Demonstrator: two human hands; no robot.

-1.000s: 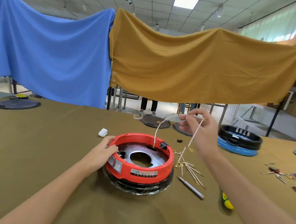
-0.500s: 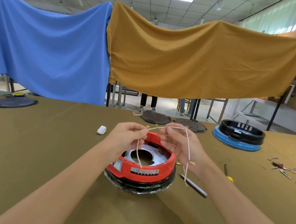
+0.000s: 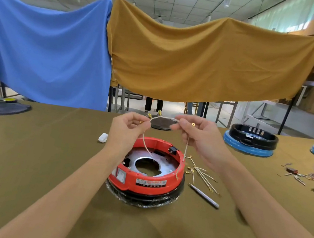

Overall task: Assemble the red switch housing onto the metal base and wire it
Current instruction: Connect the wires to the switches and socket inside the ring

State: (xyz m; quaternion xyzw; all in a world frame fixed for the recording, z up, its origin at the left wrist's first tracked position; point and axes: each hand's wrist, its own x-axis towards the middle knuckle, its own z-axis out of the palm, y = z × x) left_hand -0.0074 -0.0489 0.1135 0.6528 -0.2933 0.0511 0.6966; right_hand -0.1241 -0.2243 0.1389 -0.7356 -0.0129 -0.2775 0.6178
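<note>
Pale wires (image 3: 164, 118) pinched taut between left hand (image 3: 127, 129) and right hand (image 3: 199, 138), ends dangling over red housing (image 3: 149, 183) directly below.

Bare olive table (image 3: 26, 161) left of the red housing (image 3: 149, 185), apart from a small white piece (image 3: 103, 137). Right side obstructed: loose wires (image 3: 202, 174) and a pen (image 3: 204, 196) just beside it. Near edge open between the forearms.
</note>
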